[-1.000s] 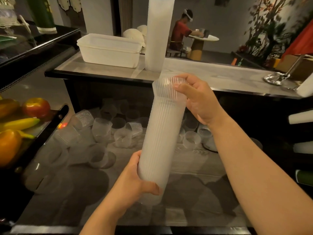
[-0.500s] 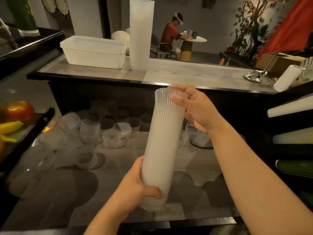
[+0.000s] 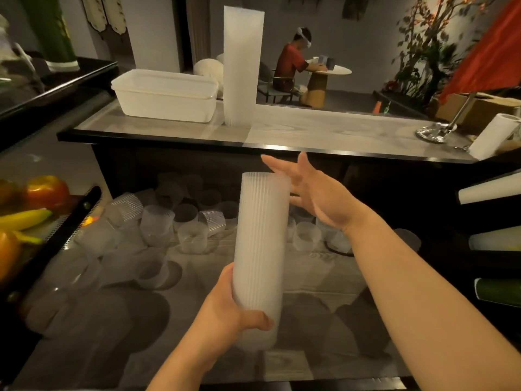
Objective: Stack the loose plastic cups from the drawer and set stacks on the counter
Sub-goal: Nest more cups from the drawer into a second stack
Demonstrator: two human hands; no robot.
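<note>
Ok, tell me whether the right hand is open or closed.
Open: the right hand has straight, spread fingers beside the ribbed white cup stack.

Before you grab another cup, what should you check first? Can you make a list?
1. Left hand grips the tall ribbed white stack of plastic cups near its bottom: ok.
2. Right hand open, holding nothing: ok.
3. Stack's top cup looks pushed down flush: ok.
4. Loose clear plastic cups remaining in the drawer: ok, many.
5. Bare spot on the pale marble counter beside the taller finished cup stack: ok.
6. Every loose cup undamaged: cannot tell, too blurry.
</note>
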